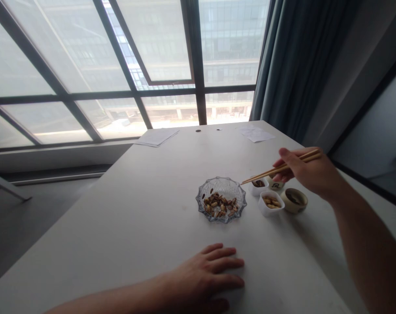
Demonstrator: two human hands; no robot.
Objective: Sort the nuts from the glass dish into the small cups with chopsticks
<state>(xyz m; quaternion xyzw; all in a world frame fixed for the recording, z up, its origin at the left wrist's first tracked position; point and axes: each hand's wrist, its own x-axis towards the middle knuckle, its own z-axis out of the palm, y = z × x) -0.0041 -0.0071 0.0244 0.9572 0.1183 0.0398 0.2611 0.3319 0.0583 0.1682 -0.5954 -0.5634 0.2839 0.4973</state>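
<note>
My right hand (302, 170) is closed round a pair of wooden chopsticks (279, 168). Their tips point left, above the right rim of a scalloped glass bowl (199, 205), and I make out nothing between them. In the bowl lie striped sunflower seeds (222, 213) mixed with several paler nuts that look like peanuts. Below the hand stand a white cup (259, 187) of dark seeds and another white cup (270, 211) of pale nuts. My left hand (214, 270) rests palm down on the table in front of the bowl, fingers spread, holding nothing.
Beside the white cups are a round beige cup (296, 208) with dark contents and a second beige cup (276, 185) with a black character, partly hidden. Papers (157, 137) lie at the white table's (145, 196) far left, and another sheet (257, 134) at the far right.
</note>
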